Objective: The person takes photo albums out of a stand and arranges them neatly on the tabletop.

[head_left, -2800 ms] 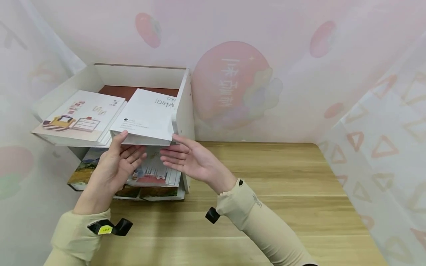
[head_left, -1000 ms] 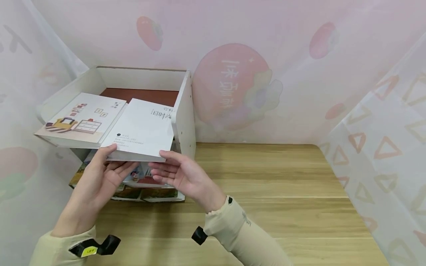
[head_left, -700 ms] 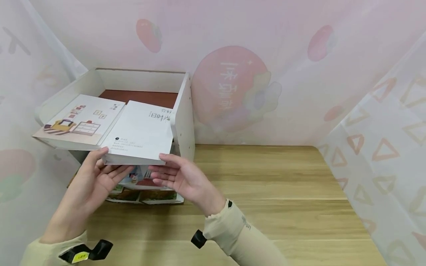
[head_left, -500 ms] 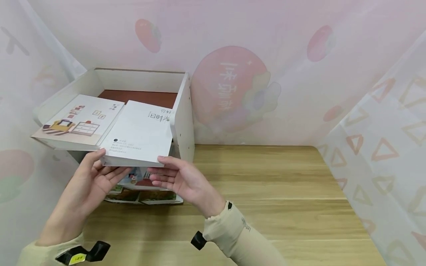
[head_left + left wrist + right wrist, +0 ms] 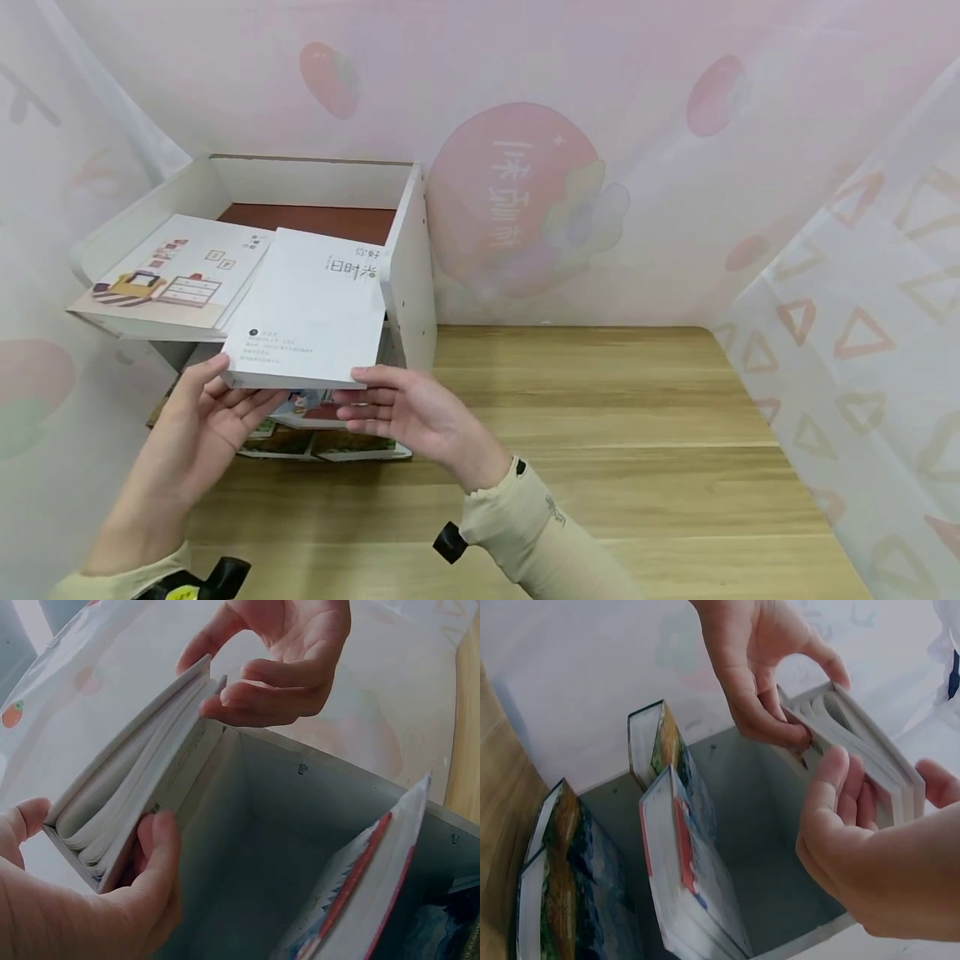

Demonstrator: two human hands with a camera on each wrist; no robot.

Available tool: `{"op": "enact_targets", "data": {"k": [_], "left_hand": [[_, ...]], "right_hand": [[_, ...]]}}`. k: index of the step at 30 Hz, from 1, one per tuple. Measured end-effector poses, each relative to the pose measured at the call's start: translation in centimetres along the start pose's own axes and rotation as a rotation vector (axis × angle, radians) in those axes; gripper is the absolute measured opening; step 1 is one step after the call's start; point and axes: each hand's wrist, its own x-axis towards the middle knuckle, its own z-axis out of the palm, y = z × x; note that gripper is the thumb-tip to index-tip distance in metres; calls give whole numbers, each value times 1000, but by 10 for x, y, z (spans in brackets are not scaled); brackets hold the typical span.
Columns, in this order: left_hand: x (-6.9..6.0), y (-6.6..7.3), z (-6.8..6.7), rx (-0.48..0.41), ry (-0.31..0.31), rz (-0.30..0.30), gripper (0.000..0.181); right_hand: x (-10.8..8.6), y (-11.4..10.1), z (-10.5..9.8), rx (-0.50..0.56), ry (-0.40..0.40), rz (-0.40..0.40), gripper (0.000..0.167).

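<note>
A white book (image 5: 307, 308) slopes out over the front edge of the top shelf of a white rack (image 5: 412, 275). My left hand (image 5: 198, 421) grips its near left corner, thumb on the cover and fingers underneath. At the near right corner, my right hand (image 5: 431, 421) holds the book between the thumb above and the fingers below. Loose page edges of the book (image 5: 142, 761) show in the left wrist view. Beside it on the shelf lies another book (image 5: 180, 271) with a furniture drawing on its cover.
Below the top shelf are a book with red on it (image 5: 690, 877) and several landscape-covered books (image 5: 577, 885). A wooden table (image 5: 600, 433) extends to the right of the rack. Printed white curtains (image 5: 540, 50) hang behind and at both sides.
Both hands have drawn the white book toward me and slightly left, so more of it overhangs the shelf's front edge. The book beside it stays on the shelf.
</note>
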Motion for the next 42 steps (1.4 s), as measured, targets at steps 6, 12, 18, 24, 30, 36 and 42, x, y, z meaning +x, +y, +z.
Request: {"op": "enact_targets", "data": {"k": [6, 12, 18, 24, 30, 36, 42], "left_hand": [[-5, -15, -3, 2, 26, 78, 38], [-6, -20, -5, 110, 1, 154, 39], [-1, -19, -8, 130, -43, 174, 41], [0, -23, -9, 93, -28, 186, 41], [-2, -26, -8, 124, -52, 279, 46], [-5, -28, -5, 161, -55, 363, 48], [-6, -31, 0, 91, -104, 433, 48]], "right_hand": [[3, 3, -5, -50, 11, -44, 7], [5, 4, -6, -89, 70, -147, 3], [4, 0, -6, -136, 110, -212, 11], [1, -2, -3, -188, 115, -243, 14], [1, -6, 3, -276, 116, -297, 17], [-2, -9, 6, -366, 110, -346, 20], [-7, -13, 9, -436, 109, -382, 22]]}}
